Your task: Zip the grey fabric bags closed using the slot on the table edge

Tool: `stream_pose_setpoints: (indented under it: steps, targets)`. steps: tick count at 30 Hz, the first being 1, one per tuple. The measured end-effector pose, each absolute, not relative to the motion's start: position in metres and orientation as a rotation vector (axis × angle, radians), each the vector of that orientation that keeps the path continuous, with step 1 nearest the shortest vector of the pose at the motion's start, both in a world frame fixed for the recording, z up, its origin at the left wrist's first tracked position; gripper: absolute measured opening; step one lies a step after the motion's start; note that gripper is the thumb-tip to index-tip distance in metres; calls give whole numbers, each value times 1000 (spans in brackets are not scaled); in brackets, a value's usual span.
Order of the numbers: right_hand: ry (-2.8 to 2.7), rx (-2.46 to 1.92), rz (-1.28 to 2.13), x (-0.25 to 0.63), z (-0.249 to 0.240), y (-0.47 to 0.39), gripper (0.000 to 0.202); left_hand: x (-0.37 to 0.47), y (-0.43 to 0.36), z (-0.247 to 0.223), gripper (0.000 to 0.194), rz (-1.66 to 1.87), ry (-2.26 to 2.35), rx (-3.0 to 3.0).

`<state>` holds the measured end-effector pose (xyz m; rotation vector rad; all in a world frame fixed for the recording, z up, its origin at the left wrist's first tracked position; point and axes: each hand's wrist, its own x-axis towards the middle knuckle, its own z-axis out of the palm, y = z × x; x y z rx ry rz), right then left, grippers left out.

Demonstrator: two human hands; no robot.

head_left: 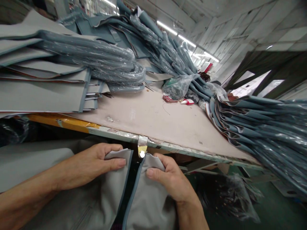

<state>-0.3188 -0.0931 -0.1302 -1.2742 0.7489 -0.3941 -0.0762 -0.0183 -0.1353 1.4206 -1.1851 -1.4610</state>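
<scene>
Grey fabric point(148, 198) with blue-grey edging hangs below the table's front edge, parted by a dark gap. My left hand point(100, 159) pinches the top corner of the left piece between thumb and fingers. On the other side of the gap, my right hand point(165, 174) grips the top corner of the right piece the same way. Between the two corners, a small metal-and-yellow tab point(142, 147) sticks down from the table edge. Whether the two pieces join lower down I cannot tell.
The table point(134, 111) bears stacked grey panels point(43, 95), plastic-wrapped blue-grey rolls point(115, 64) and a clear plastic bag point(179, 86). A small red-and-white bottle point(187, 102) lies near the bag. Draped blue-grey pieces point(263, 127) overhang the right end. Plastic wrapping point(240, 195) lies below.
</scene>
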Motion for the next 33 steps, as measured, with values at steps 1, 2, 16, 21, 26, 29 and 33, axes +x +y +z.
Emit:
stream_pose_setpoints:
  steps: [1,2,16,21,26,29,33]
  targets:
    - [759,-1253,-405,-319,-130,-92,53,-75,-18,-134,25,-1504,-1220,1382]
    - [769,-1240,-420,-319,-129,-91,51,-74,-17,-133,26,-1538,-1219,1360]
    - [949,-1531,-580,-307,-114,-78,39,-94,-13,-118,41,-1439,-1100,1458]
    - [1052,-1680,-745,-305,-108,-70,31,-97,-22,-119,41,-1371,-1139,1522]
    - [1111,-1822,-824,-302,-107,-63,25,-97,-23,-114,40,-1398,-1108,1556]
    - [1112,-1851,-827,-301,-107,-64,28,-97,-24,-108,42,-1420,-1109,1571]
    - [1110,-1862,-818,-300,-109,-65,28,-99,-26,-103,41,-1430,-1093,1584]
